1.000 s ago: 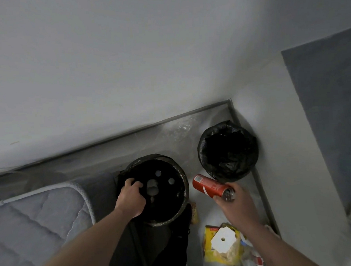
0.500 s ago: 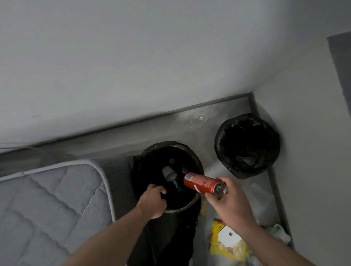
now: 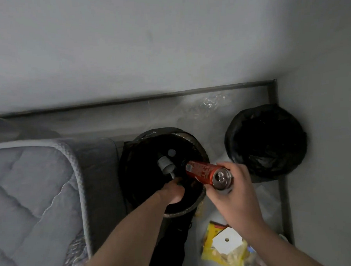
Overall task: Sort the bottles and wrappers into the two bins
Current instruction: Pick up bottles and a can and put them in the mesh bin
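A red drink can (image 3: pixel 201 171) lies sideways in my right hand (image 3: pixel 234 192), its far end over the right rim of the left bin (image 3: pixel 193 140), which has a black liner. Inside that bin a pale bottle with a grey cap (image 3: pixel 165 164) shows in the dark. My left hand (image 3: pixel 170 194) reaches over the near rim into the bin. Its fingers curl down into shadow, and what they hold is hidden. A second bin (image 3: pixel 233 129), lined with a black bag, stands to the right in the corner. Yellow wrappers (image 3: pixel 223 250) lie on the floor under my right forearm.
A grey quilted mattress (image 3: pixel 31 191) fills the left side, right against the left bin. Crumpled clear plastic (image 3: pixel 209 104) lies on the floor behind the bins. Walls close off the far side and the right side.
My right hand has carried the can left, from beside the right bin to over the left bin's rim. My left hand has slid from the bin's edge to inside it.
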Motion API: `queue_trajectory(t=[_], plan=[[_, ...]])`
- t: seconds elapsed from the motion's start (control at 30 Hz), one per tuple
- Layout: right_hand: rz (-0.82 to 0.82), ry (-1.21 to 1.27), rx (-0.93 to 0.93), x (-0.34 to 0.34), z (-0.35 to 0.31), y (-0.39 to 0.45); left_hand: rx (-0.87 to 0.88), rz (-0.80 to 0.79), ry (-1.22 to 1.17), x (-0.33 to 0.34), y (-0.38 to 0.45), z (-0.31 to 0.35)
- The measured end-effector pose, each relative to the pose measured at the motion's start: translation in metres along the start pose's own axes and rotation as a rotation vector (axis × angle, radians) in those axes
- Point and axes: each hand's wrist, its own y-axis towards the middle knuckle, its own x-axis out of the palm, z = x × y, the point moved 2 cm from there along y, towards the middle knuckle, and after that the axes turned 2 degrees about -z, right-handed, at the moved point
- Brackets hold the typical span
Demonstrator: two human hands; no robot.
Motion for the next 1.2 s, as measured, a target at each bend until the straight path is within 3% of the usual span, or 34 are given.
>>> queue_trajectory(t=[0.27, 0.7, 0.8, 0.93, 1.07, 1.2], plan=[[-0.043, -0.071, -0.055, 0.012, 0.006, 0.016, 0.055, 0.070, -0.038, 0.003, 0.006, 0.013], [-0.120, -0.186, -0.011, -0.004, -0.007, -0.012, 0.031, 0.172, 0.100, -0.021, -0.074, -0.017], [-0.091, -0.147, -0.038, 0.003, 0.002, -0.014, 0.032, 0.102, 0.086, -0.008, -0.058, -0.009], [-0.074, -0.085, -0.047, 0.015, 0.024, -0.014, 0.083, 0.080, -0.015, 0.020, 0.039, -0.017], [-0.068, -0.017, -0.058, 0.024, 0.043, -0.015, 0.257, 0.067, -0.088, 0.024, 0.018, 0.011], [-0.057, -0.033, -0.060, 0.027, 0.041, -0.014, 0.230, 0.086, -0.135, 0.019, 0.007, 0.018]])
